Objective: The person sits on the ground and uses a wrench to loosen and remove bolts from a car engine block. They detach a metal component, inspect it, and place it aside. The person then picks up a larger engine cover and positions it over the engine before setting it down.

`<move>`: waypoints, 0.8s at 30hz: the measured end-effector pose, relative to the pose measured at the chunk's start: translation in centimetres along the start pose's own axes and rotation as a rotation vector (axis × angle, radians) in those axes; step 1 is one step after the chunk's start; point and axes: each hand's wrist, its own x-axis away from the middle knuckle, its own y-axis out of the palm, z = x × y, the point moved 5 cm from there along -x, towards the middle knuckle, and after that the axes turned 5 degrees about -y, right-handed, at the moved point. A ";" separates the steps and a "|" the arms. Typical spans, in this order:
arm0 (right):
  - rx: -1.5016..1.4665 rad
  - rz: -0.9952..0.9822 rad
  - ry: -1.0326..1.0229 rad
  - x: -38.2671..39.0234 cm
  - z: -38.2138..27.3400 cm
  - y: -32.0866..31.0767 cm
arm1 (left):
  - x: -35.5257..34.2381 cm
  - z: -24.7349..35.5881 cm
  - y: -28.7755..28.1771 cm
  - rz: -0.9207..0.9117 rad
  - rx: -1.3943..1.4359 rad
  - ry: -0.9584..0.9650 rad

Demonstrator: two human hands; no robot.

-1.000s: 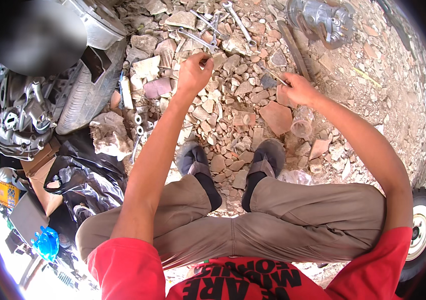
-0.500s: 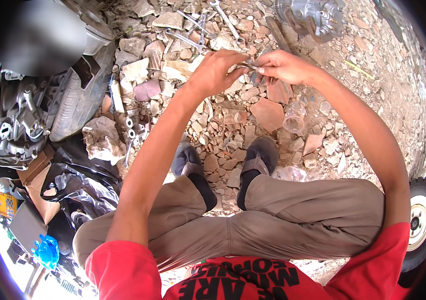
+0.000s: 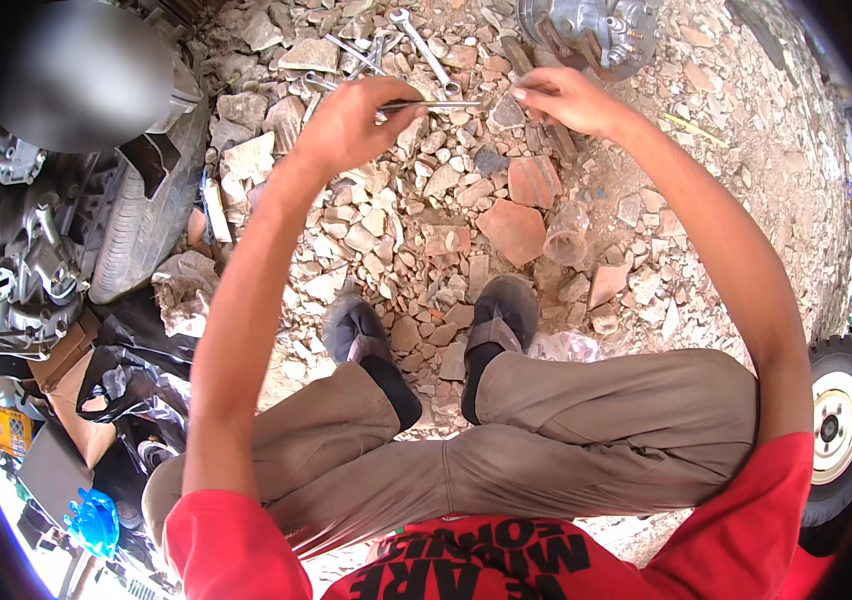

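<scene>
Over the rubble, my left hand (image 3: 351,122) is closed round a thin metal rod (image 3: 451,103), whose free end points right. My right hand (image 3: 571,100) hangs to the right of that end, apart from it. Its thumb and fingertips are drawn together; anything between them is too small to make out. Beyond my hands lie a large combination wrench (image 3: 424,52) and several smaller wrenches (image 3: 351,54), partly behind my left hand.
A grey metal machine part (image 3: 596,30) lies far right of centre. Engine parts (image 3: 31,250), a tyre (image 3: 146,225) and a black plastic bag (image 3: 151,350) crowd the left. A clear plastic cup (image 3: 567,235) lies among stones beyond my shoes (image 3: 502,308). A wheel (image 3: 836,425) stands at right.
My hands have come apart. The left one has moved left with the metal rod, while the right has let go of it and shifted slightly up. The view has shifted a little.
</scene>
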 end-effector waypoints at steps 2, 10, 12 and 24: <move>0.341 0.029 -0.068 0.7 3.1 -0.7 | 0.0 -0.9 -1.4 0.003 0.002 0.031; 0.547 -0.086 0.003 3.2 0.8 1.2 | 2.7 -2.8 -3.1 -0.230 0.161 -0.236; 0.523 -0.131 -0.037 3.2 0.0 2.6 | 5.1 -2.8 -2.6 -0.325 0.111 -0.292; 0.671 -0.363 -0.562 2.3 -3.1 11.3 | 15.8 -1.2 -2.3 -0.388 0.267 -0.292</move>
